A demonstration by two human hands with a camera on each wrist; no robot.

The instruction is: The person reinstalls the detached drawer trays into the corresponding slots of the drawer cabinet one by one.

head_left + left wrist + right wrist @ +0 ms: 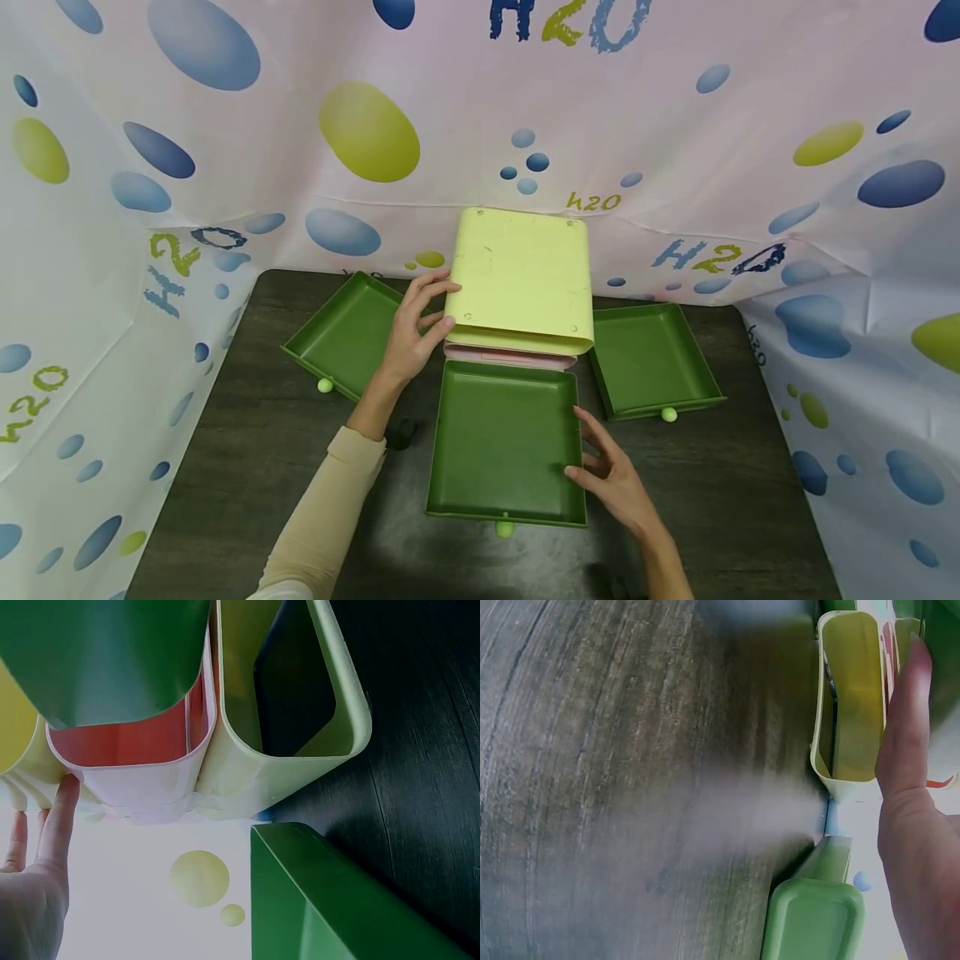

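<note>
Left grip: my left grip is spreading its fingers loosely against the left side of the yellow top section, and my thumb is resting near its front corner.
Right grip: my right grip is pinching the right wall of the middle drawer, and my thumb is reaching over the rim to the inside.
Middle drawer: it is facing me with its light green knob, and its back edge is meeting the mouth of the pink section; I am not able to tell how far in it is going.
Stack: the pink section is sitting between the yellow top section and the pale yellow bottom section, whose opening is showing in the left wrist view.
Left drawer: the left drawer is lying at an angle on the dark surface, partly hiding behind my left grip.
Right drawer: the right drawer is lying on the surface beside the stack, its knob pointing my way.
Backdrop: a white sheet with blue and green ovals and H2O lettering is hanging behind everything.
Sleeve: a beige sleeve is covering my left forearm.
</note>
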